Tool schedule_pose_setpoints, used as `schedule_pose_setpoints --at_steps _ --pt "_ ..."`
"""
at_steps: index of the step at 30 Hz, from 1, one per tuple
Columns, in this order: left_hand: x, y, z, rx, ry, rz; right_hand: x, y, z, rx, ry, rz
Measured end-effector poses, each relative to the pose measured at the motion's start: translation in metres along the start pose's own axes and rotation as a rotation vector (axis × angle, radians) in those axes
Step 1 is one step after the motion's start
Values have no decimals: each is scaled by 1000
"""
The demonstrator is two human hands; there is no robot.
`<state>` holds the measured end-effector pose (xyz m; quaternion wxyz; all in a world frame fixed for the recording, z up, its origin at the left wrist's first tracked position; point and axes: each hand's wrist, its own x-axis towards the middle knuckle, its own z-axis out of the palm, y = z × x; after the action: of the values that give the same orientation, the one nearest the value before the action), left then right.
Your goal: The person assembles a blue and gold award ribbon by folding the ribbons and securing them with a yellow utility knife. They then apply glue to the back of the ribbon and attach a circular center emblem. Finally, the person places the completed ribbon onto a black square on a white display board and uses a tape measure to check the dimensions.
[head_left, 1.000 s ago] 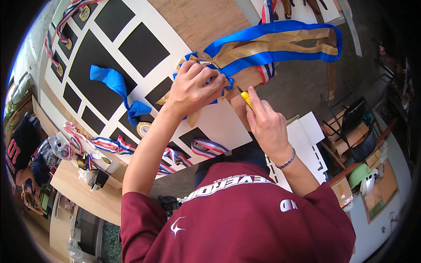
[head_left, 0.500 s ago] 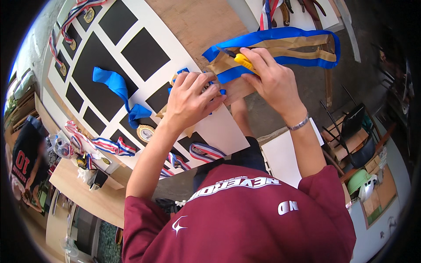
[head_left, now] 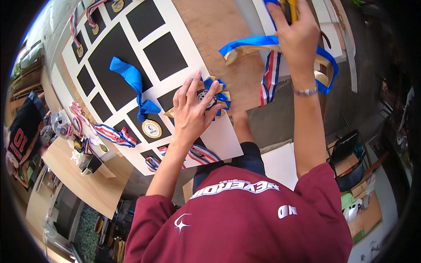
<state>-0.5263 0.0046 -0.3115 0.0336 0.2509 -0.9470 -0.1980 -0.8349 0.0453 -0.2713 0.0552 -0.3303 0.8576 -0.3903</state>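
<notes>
My left hand (head_left: pixel 193 105) lies with fingers spread over a blue-and-gold ribbon rosette (head_left: pixel 222 97), whose dark round centre shows between thumb and fingers. The rosette rests on a white board (head_left: pixel 177 26) with black rectangular panels. Up at the far right, my right hand (head_left: pixel 298 39) is closed around a yellow utility knife (head_left: pixel 293 9); its blade is out of sight. A long blue-and-gold ribbon (head_left: pixel 250 43) trails on both sides of that hand; whether the fingers also grip it is unclear. Left of my left hand, a gold medal (head_left: pixel 152 128) with a blue ribbon (head_left: pixel 130 75) lies on the board.
Striped medal ribbons lie along the board's edges, including one (head_left: pixel 115 135) at the left. Another striped ribbon (head_left: pixel 270 79) hangs over the edge of the brown wooden board (head_left: pixel 219 26). A person in a dark shirt (head_left: pixel 22 136) is at far left, beside a wooden table (head_left: pixel 79 175).
My right hand has moved up and away with the knife, and the long ribbon has shifted and bunched. The left hand's fingers have gone from curled round the rosette to spread over it.
</notes>
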Motion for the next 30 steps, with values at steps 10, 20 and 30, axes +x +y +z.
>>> schedule_pose_setpoints --at_steps 10,20,30 --pt "-4 16 -13 -14 5 -484 49 16 53 -535 -318 -141" --pt "3 16 -18 -87 20 -614 43 14 46 -351 -134 -495" --pt "-8 -6 -12 -683 -23 -834 -170 -21 30 86 -647 107"
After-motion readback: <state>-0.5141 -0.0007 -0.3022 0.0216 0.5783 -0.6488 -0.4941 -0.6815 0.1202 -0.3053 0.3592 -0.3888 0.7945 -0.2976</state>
